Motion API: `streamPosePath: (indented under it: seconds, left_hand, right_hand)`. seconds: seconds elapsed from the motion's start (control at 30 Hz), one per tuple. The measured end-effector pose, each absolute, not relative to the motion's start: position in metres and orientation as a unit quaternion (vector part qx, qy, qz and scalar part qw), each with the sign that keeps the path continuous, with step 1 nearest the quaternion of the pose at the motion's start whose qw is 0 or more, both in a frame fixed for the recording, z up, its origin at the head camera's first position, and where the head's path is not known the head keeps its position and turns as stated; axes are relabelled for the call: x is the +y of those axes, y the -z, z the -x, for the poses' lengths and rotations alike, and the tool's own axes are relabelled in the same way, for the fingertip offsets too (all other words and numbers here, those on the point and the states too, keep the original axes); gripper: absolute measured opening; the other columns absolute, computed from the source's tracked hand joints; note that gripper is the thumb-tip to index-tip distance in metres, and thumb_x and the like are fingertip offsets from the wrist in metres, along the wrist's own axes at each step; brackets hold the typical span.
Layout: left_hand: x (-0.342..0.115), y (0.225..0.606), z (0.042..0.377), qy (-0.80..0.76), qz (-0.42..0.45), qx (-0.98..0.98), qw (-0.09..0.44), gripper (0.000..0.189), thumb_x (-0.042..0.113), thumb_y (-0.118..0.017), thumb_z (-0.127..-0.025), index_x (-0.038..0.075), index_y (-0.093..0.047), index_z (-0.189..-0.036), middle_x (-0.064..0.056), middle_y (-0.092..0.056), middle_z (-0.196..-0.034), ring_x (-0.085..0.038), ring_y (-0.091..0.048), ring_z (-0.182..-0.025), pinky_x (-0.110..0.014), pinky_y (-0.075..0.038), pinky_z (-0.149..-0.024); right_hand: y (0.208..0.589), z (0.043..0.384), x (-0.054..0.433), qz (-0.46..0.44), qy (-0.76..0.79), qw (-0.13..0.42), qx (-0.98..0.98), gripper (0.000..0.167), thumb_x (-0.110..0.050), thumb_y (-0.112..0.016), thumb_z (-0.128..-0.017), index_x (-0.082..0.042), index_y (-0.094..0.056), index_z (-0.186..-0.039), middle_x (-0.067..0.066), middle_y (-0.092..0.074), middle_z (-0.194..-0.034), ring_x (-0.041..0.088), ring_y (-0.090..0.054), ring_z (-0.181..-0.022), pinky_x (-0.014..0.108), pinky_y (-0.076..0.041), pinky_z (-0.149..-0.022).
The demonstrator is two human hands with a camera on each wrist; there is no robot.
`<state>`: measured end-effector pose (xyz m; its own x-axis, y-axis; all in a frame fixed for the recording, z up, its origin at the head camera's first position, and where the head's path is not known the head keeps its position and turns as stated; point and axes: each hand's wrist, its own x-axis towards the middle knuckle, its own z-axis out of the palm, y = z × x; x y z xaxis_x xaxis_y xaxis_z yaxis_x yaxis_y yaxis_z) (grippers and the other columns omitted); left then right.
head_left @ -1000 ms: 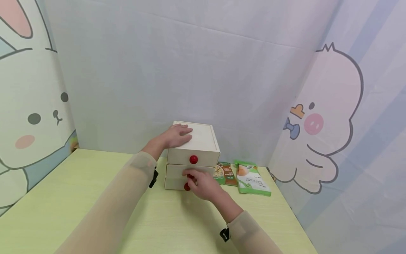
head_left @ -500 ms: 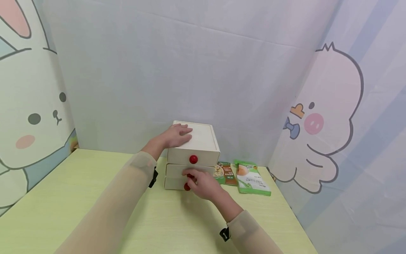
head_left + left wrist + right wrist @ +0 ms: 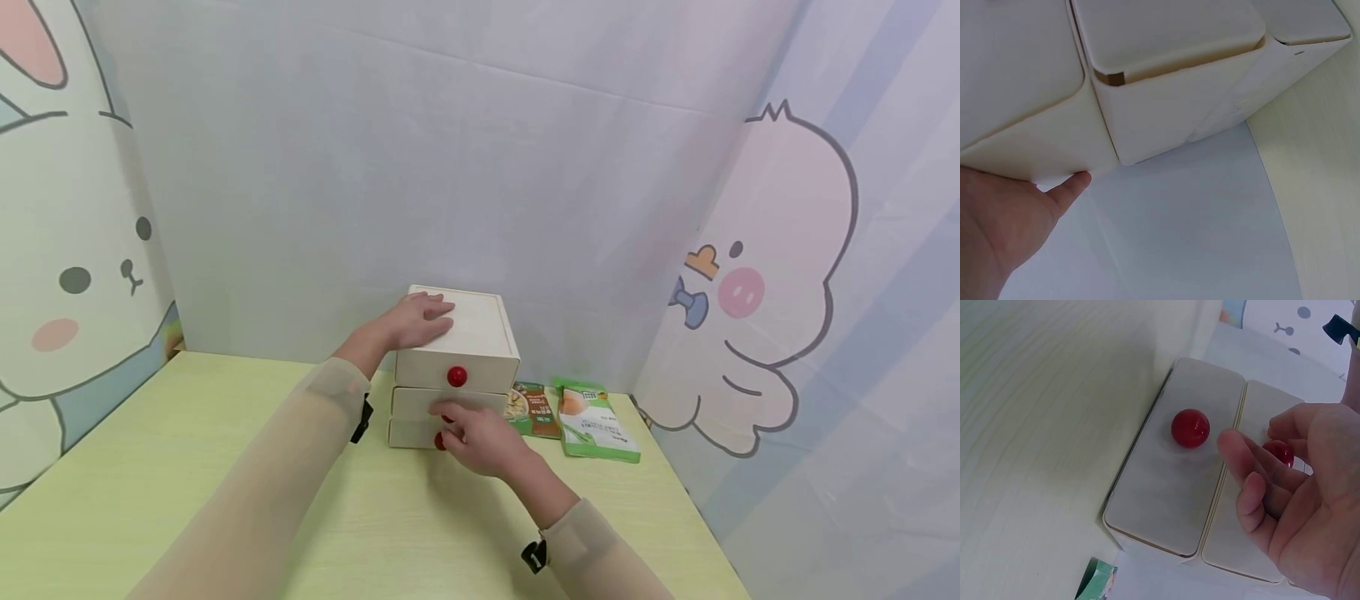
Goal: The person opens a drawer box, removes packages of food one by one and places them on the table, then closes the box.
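Note:
A white drawer unit (image 3: 450,358) with three stacked drawers stands on the table against the back curtain. Each drawer front carries a round red knob. My left hand (image 3: 416,322) lies spread on the top, and in the left wrist view its thumb reaches along the side edge. My right hand (image 3: 483,437) is at the middle drawer, thumb and fingers around its red knob (image 3: 1279,452), which they partly cover. Just below is the bottom drawer's red knob (image 3: 1190,428), with no fingers on it. All the drawer fronts look pushed in.
Right of the unit lie a brown-and-green food packet (image 3: 534,410) and a white-and-green packet (image 3: 597,422). The pale yellow-green table (image 3: 390,525) extends in front. Curtains with cartoon animals hang at both sides.
The right hand has shifted very slightly, covering a bit more of the bottom knob in the head view. My left hand and the drawers stay put.

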<state>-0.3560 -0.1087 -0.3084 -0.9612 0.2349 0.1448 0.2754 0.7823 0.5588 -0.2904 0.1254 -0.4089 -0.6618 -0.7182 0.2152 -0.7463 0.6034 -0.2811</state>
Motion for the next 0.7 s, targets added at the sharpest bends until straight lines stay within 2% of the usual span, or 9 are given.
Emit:
streamPosePath:
  seconds: [0.27,0.37,0.57,0.7]
  left_hand:
    - [-0.109,0.308,0.357,0.300,0.132,-0.944,0.030,0.062,0.045,-0.046,-0.114,0.017,-0.046,-0.169,-0.011,-0.029,-0.183,-0.038,-0.011,-0.173,-0.063,-0.013,-0.139]
    - [-0.109,0.308,0.356,0.299,0.132,-0.945,0.030,0.062,0.045,-0.046,-0.114,0.017,-0.047,-0.169,-0.011,-0.029,-0.182,-0.038,-0.011,-0.173,-0.062,-0.013,-0.139]
    - [-0.108,0.306,0.354,0.304,0.134,-0.943,0.030,0.061,0.043,-0.048,-0.113,0.016,-0.048,-0.168,-0.012,-0.030,-0.182,-0.038,-0.012,-0.173,-0.061,-0.013,-0.140]
    - [-0.108,0.306,0.355,0.302,0.134,-0.943,0.029,0.061,0.044,-0.047,-0.114,0.016,-0.047,-0.168,-0.012,-0.030,-0.182,-0.038,-0.011,-0.173,-0.061,-0.013,-0.139]
  right_hand:
    - [0.411,0.284,0.127,-0.427,-0.148,0.010,-0.892,0.030,-0.022,-0.068,-0.108,-0.020,-0.074,-0.137,-0.008,-0.057,-0.073,0.005,-0.046,-0.058,0.021,-0.037,-0.054]
    - [0.414,0.283,0.127,-0.424,-0.139,-0.003,-0.895,0.030,-0.022,-0.068,-0.107,-0.019,-0.074,-0.136,-0.008,-0.059,-0.072,0.005,-0.047,-0.059,0.021,-0.037,-0.053]
    - [0.422,0.287,0.128,-0.422,-0.120,-0.008,-0.899,0.030,-0.021,-0.069,-0.106,-0.018,-0.076,-0.135,-0.006,-0.073,-0.085,0.002,-0.054,-0.067,0.019,-0.045,-0.060]
    - [0.429,0.291,0.129,-0.421,-0.108,-0.005,-0.901,0.031,-0.019,-0.069,-0.104,-0.018,-0.077,-0.133,-0.006,-0.075,-0.086,0.002,-0.055,-0.067,0.020,-0.047,-0.061]
